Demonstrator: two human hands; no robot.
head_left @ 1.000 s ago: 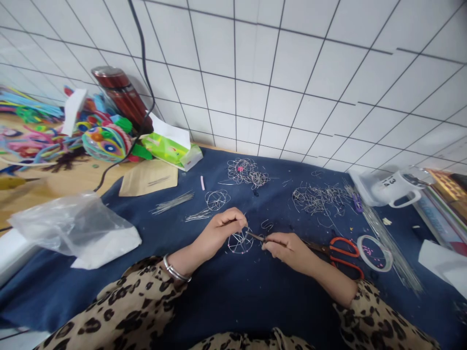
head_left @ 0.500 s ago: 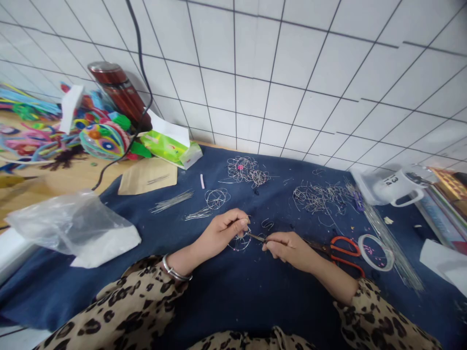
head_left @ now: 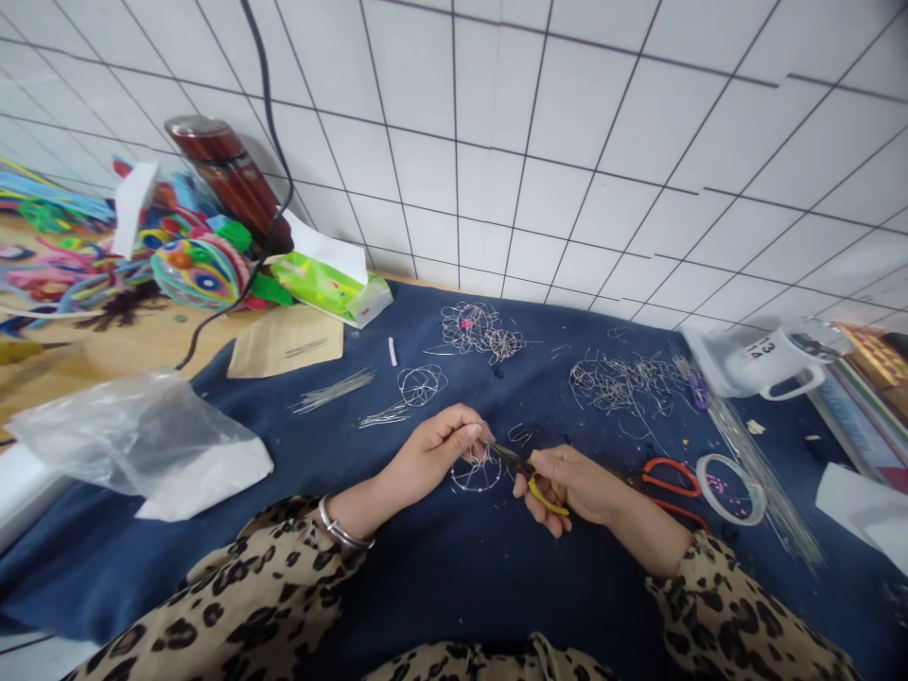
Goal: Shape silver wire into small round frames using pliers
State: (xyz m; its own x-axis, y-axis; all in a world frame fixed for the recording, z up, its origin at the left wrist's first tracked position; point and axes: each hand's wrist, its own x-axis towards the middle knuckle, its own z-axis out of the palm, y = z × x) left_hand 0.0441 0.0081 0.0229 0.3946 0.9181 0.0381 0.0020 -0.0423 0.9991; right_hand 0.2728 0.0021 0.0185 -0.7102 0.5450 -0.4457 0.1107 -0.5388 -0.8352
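Note:
Between the thumb and fingers of my left hand [head_left: 445, 443] is a round wire ornament [head_left: 477, 475], a thin silver ring with spokes and small pink beads. My right hand [head_left: 567, 484] is closed around pliers with yellow handles [head_left: 548, 497]. The dark jaws of the pliers point left and reach the top of the ornament, close to my left fingertips. Whether the jaws grip the wire is too small to tell. A bent piece of wire [head_left: 520, 434] lies on the blue cloth [head_left: 426, 586] just beyond the pliers.
Orange-handled scissors [head_left: 672, 478] and a round dish of pink beads [head_left: 730, 490] lie at right, beside long wires [head_left: 773, 492]. Behind are tangled wire heaps [head_left: 624, 383], a wire ring [head_left: 423, 386] and a white mug [head_left: 784, 364]. A plastic bag [head_left: 142, 435] lies at left.
My right hand has turned and its fingers have opened out a little, so the yellow handles now show. The plier jaws have swung, and more of the beaded ornament is visible.

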